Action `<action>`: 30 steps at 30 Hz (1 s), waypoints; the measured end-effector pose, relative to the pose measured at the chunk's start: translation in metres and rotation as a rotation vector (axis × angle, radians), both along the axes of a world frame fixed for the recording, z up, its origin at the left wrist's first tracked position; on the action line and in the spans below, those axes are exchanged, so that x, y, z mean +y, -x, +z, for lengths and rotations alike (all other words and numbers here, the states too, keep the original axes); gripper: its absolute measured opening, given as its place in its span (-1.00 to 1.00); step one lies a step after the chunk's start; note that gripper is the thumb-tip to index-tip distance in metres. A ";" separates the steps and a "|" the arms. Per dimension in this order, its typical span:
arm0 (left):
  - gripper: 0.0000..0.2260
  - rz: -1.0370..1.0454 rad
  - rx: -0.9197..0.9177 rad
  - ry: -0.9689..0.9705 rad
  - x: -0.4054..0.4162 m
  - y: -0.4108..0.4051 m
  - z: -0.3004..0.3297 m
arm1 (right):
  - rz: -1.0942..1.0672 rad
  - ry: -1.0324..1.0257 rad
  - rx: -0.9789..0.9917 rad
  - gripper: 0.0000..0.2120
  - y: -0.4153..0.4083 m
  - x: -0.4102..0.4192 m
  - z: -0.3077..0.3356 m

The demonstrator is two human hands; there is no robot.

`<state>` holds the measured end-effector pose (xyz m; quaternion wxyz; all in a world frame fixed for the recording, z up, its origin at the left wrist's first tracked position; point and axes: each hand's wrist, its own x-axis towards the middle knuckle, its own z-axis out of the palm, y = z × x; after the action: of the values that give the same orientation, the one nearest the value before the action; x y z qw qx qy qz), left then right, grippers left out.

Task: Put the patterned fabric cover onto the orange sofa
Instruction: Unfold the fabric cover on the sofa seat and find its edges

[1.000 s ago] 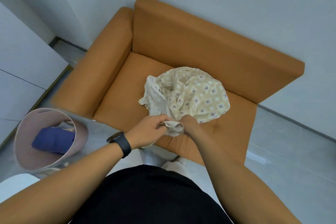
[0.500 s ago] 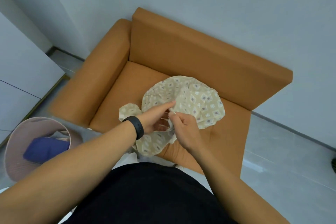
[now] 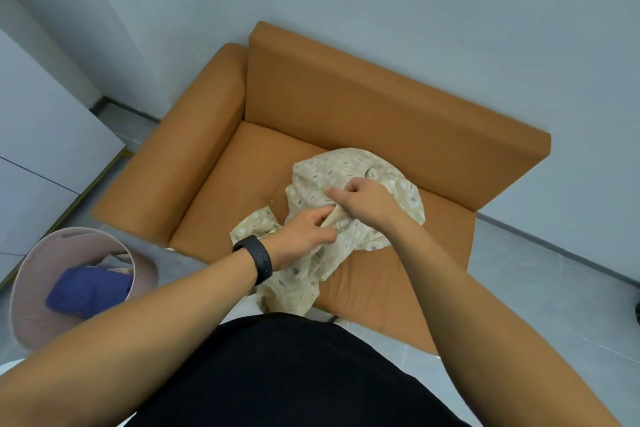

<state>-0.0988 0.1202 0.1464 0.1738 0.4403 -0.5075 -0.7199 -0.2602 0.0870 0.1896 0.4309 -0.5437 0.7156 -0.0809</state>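
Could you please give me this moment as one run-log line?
stage: sorting cover | patterned cover: bunched on orange sofa seat, not spread | left hand: grips fold | right hand: pinches cover | laundry basket: floor, left

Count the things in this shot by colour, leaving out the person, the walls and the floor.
Orange: 1, the sofa
Beige patterned: 1, the fabric cover, gripped by both hands
Pink: 1, the basket
Blue: 1, the folded cloth inside the basket
Black: 1, the wristband
Total: 5

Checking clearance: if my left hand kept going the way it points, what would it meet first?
Probably the right hand, just beyond the left hand over the patterned cover; depth is uncertain.
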 end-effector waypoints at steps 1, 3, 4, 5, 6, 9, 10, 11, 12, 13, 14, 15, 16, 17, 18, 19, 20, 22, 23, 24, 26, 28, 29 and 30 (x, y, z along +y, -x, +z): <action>-0.80 -0.019 -0.019 0.011 0.001 -0.004 -0.001 | 0.146 -0.154 0.087 -0.60 -0.005 -0.012 -0.005; -0.77 -0.075 -0.062 0.036 0.005 -0.011 -0.001 | 0.459 -0.465 0.288 -0.64 -0.016 -0.028 -0.010; -0.74 -0.098 -0.081 0.045 0.007 -0.015 -0.001 | 0.568 -0.583 0.362 -0.64 -0.020 -0.032 -0.015; -0.71 -0.100 -0.093 0.048 0.010 -0.020 -0.003 | 0.637 -0.652 0.406 -0.61 -0.023 -0.034 -0.022; -0.70 -0.092 -0.105 0.046 0.012 -0.027 -0.005 | 0.680 -0.698 0.438 -0.58 -0.028 -0.035 -0.026; -0.65 -0.084 -0.124 0.050 0.013 -0.040 -0.008 | 0.678 -0.723 0.442 -0.59 -0.035 -0.032 -0.031; -0.65 -0.078 -0.129 0.055 0.013 -0.042 -0.008 | 0.646 -0.695 0.405 -0.63 -0.035 -0.031 -0.031; -0.66 -0.067 -0.132 0.061 0.013 -0.044 -0.008 | 0.595 -0.664 0.371 -0.66 -0.035 -0.030 -0.032; -0.67 -0.060 -0.136 0.068 0.013 -0.044 -0.009 | 0.530 -0.640 0.342 -0.61 -0.036 -0.029 -0.031; -0.66 -0.061 -0.133 0.082 0.013 -0.044 -0.008 | 0.470 -0.639 0.296 -0.47 -0.036 -0.028 -0.029; -0.64 -0.079 -0.131 0.100 0.014 -0.042 -0.007 | 0.427 -0.664 0.248 -0.30 -0.038 -0.026 -0.029; -0.61 -0.103 -0.131 0.124 0.014 -0.039 -0.004 | 0.426 -0.681 0.218 -0.21 -0.037 -0.024 -0.030; -0.59 -0.129 -0.132 0.143 0.014 -0.036 -0.003 | 0.461 -0.689 0.220 -0.29 -0.038 -0.021 -0.030; -0.57 -0.148 -0.137 0.153 0.015 -0.031 -0.003 | 0.487 -0.680 0.251 -0.51 -0.038 -0.017 -0.031; -0.56 -0.162 -0.137 0.160 0.016 -0.028 -0.005 | 0.526 -0.661 0.319 -0.72 -0.036 -0.015 -0.032; -0.56 -0.171 -0.139 0.164 0.018 -0.026 -0.005 | 0.552 -0.639 0.361 -0.76 -0.035 -0.012 -0.031; -0.57 -0.175 -0.128 0.161 0.020 -0.024 -0.008 | 0.554 -0.606 0.362 -0.73 -0.033 -0.010 -0.032; -0.64 -0.155 -0.099 0.133 0.023 -0.025 -0.011 | 0.444 -0.515 0.266 -0.74 -0.023 -0.010 -0.039; -0.67 -0.138 -0.093 0.120 0.024 -0.026 -0.011 | 0.340 -0.441 0.215 -0.73 -0.017 -0.011 -0.041; -0.67 -0.119 -0.094 0.108 0.024 -0.028 -0.014 | 0.233 -0.361 0.170 -0.70 -0.012 -0.013 -0.041; -0.67 -0.105 -0.085 0.078 0.021 -0.030 -0.013 | 0.103 -0.157 0.132 -0.64 -0.008 -0.017 -0.035; -0.80 -0.120 -0.048 0.021 0.018 -0.033 -0.011 | 0.043 0.055 0.082 -0.56 -0.008 -0.018 -0.021; -0.84 -0.107 -0.036 -0.018 0.015 -0.034 -0.010 | -0.001 0.163 0.010 -0.53 -0.009 -0.017 -0.012; -0.78 -0.071 -0.021 -0.057 0.012 -0.034 -0.011 | -0.049 0.250 -0.081 -0.52 -0.011 -0.013 -0.002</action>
<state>-0.0646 0.1326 0.1357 0.1300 0.4344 -0.5038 -0.7353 -0.2493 0.0738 0.1880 0.3861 -0.5718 0.6951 -0.2021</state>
